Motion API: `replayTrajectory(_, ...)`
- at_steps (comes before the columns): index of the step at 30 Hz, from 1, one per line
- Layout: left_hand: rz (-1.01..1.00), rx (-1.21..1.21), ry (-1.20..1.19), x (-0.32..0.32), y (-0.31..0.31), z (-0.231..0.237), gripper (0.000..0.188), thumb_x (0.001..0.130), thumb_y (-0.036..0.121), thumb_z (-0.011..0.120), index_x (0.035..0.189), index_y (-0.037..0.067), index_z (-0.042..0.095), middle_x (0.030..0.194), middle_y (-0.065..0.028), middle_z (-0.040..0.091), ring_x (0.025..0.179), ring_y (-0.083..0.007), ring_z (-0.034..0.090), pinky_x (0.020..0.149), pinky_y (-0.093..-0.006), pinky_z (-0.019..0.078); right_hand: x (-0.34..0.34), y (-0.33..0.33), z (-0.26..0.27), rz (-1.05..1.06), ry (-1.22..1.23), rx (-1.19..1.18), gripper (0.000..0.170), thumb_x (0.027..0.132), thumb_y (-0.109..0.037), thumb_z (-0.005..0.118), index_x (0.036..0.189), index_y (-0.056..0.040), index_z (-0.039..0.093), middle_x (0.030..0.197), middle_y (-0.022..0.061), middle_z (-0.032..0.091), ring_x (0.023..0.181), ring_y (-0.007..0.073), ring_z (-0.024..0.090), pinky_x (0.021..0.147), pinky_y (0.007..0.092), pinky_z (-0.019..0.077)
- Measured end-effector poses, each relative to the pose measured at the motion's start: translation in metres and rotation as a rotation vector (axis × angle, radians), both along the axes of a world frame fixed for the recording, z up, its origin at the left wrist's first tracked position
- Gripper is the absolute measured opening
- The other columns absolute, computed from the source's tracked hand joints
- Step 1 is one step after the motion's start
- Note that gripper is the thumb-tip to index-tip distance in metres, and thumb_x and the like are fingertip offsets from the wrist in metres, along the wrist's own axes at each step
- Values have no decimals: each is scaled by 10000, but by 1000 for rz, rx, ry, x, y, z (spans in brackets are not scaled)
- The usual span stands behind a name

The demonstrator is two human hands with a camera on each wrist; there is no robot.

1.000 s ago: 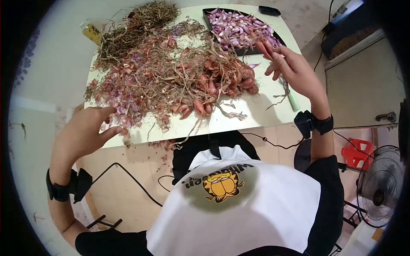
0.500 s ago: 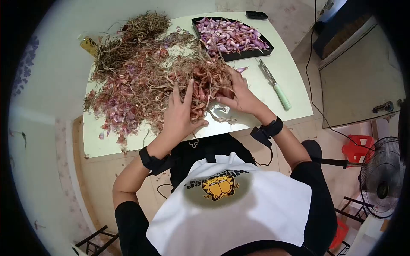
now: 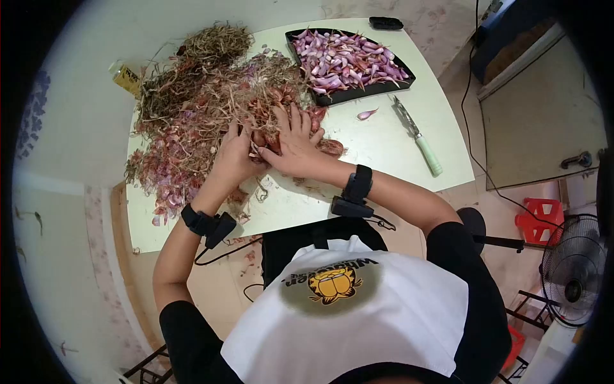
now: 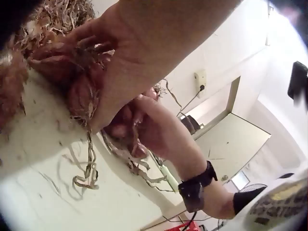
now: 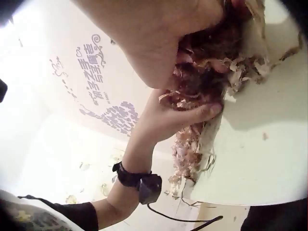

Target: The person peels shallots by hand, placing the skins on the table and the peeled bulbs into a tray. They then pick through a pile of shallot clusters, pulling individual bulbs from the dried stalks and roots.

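Reddish-brown unpeeled shallots (image 3: 331, 148) with dry stalks and roots lie bunched at the front of a big heap on the white table. My left hand (image 3: 236, 160) lies against the near left side of this bunch, its thumb stretched out low in the right wrist view. From the right, my right hand (image 3: 295, 150) rests over the shallots, fingers spread and pointing away from me. In the left wrist view, shallots (image 4: 84, 98) with trailing roots sit beside the left palm. The bunch partly hides the fingertips of both hands.
A black tray (image 3: 329, 99) full of peeled purple shallots stands at the back. One peeled shallot (image 3: 367, 114) and a green-handled knife (image 3: 427, 153) lie at the right. Dry skins (image 3: 173, 173) and stalks (image 3: 217, 45) cover the left side, near a yellow-labelled container (image 3: 126, 78).
The right hand first held a shallot near the tray, with the left hand at the table's left. Both hands then came to the bunch, which has since shifted left with them.
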State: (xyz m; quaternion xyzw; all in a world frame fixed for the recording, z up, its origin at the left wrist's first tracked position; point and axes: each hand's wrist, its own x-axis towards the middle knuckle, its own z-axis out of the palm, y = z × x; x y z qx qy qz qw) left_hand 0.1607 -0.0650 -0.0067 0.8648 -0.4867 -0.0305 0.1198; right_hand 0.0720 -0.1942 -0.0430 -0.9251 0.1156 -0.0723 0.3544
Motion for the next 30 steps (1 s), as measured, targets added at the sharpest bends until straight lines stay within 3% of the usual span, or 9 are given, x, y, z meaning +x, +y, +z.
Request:
replayTrajectory(9, 149, -39, 75, 49, 3, -11, 1024, 497, 221, 819, 1322, 1, 254, 1294, -329, 265, 1114, -438, 422, 904, -407, 412, 63, -28, -9, 77, -82, 10, 939, 725, -477, 573, 1379, -82, 27, 1358, 345, 22, 1255, 513, 3, 913, 684, 39)
replayTrajectory(12, 144, 7, 62, 41, 4, 15, 1084, 513, 244, 825, 1364, 63, 179, 1297, -318, 268, 1105, -429, 439, 848, -420, 454, 51, -60, 11, 296, -18, -38, 979, 709, -421, 635, 1396, -100, 15, 1371, 350, 66, 1288, 467, 76, 1052, 429, 133)
replayTrajectory(14, 210, 172, 14, 15, 2, 60, 1065, 538, 228, 810, 1372, 76, 166, 1307, -295, 276, 1093, -408, 456, 844, -420, 453, 17, -82, 39, 427, -14, -103, 878, 729, -336, 640, 1395, -114, 112, 1383, 314, 111, 1289, 429, 142, 1043, 412, 193)
replayTrajectory(15, 283, 338, -35, 3, 4, 71, 1046, 563, 211, 794, 1380, 88, 154, 1316, -272, 283, 1081, -387, 473, 840, -419, 452, -2, -95, 43, 453, -82, -142, 742, 726, -261, 651, 1354, -117, 282, 1388, 270, 175, 1277, 395, 213, 1028, 400, 241)
replayTrajectory(16, 259, 311, -207, -4, 9, 69, 858, 633, 197, 745, 1338, 72, 273, 1267, -229, 370, 1043, -358, 502, 822, -427, 448, -21, -108, 44, 422, -129, -254, 573, 717, -220, 655, 1238, -89, 457, 1359, 221, 284, 1236, 364, 306, 1003, 385, 289)
replayTrajectory(18, 64, 153, -236, -8, 3, 66, 735, 655, 189, 724, 1277, 56, 355, 1223, -197, 416, 1010, -342, 512, 811, -418, 443, -50, -130, 52, 260, 153, -343, 251, 729, -159, 628, 951, -44, 613, 973, 161, 593, 896, 307, 567, 780, 382, 456)
replayTrajectory(20, -258, -96, -240, -20, -15, 62, 437, 683, 164, 686, 1069, 32, 532, 1076, -112, 528, 955, -289, 512, 814, -380, 406, -67, -146, 45, 61, 230, -537, 180, 735, -105, 601, 904, -48, 622, 855, 122, 599, 806, 283, 574, 712, 380, 459)
replayTrajectory(25, -662, -39, -402, -21, -79, -10, 305, 646, 168, 648, 920, 71, 556, 890, -75, 545, 969, -244, 487, 886, -375, 341, -80, -174, -2, 109, -23, -765, 135, 727, -89, 572, 847, -66, 630, 832, 81, 576, 833, 246, 548, 746, 357, 445)
replayTrajectory(30, -484, 165, -574, 1, -96, -29, 145, 669, 114, 574, 802, 68, 607, 829, -58, 567, 904, -203, 505, 873, -340, 324, -85, -176, 9, 99, -17, -549, 169, 747, -152, 596, 893, -68, 601, 795, 97, 581, 786, 262, 559, 702, 370, 445)
